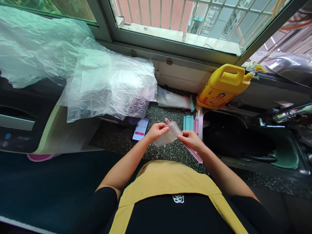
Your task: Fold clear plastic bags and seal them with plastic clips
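Observation:
Above the speckled counter, a small clear plastic bag point(165, 139) is stretched between both hands. The thumb and fingers of my left hand point(158, 132) pinch its left side. My right hand point(191, 139) is closed at the bag's right edge, on a long pink sealing clip point(195, 154). This clip slants from upper left to lower right, partly hidden behind the bag and the fingers. Just beyond my right hand lie several turquoise sealing clips point(188, 123) in a row, with pink sealing clips point(196, 124) beside them.
A phone point(140, 130) lies left of my hands. Flat clear bags point(173, 98) with clips rest near the wall. Large plastic sheeting point(109, 81) covers the left side. A yellow jug point(221, 87) stands beside the sink point(289, 152), which holds a black pan point(236, 139).

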Tool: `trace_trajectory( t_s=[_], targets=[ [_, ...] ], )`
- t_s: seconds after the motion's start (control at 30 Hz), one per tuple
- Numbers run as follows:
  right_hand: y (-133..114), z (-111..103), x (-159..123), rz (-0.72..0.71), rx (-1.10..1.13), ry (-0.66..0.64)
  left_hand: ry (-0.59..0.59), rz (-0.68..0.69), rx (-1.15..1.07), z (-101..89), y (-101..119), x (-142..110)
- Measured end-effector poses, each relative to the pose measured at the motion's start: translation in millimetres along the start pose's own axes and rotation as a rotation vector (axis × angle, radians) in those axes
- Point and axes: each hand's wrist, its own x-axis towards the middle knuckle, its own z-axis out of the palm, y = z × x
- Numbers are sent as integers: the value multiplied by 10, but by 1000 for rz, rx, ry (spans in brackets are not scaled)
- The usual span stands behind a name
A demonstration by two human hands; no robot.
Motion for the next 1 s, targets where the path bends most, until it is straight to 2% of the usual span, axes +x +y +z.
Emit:
trace_trajectory(
  t_s=[0.27,0.5,0.63,0.77,1.0],
  targets=[
    [8,18,-9,1,3,-14,98,-42,-277,139,-5,18],
    [21,43,11,6,40,-12,174,-104,-365,166,0,50],
    [29,12,-13,-22,180,50,238,-109,-433,142,5,69],
    [114,-22,-75,-134,275,126,291,-113,-489,101,33,77],
    [162,-6,-165,-404,159,264,333,-106,-519,90,101,77]
  ],
)
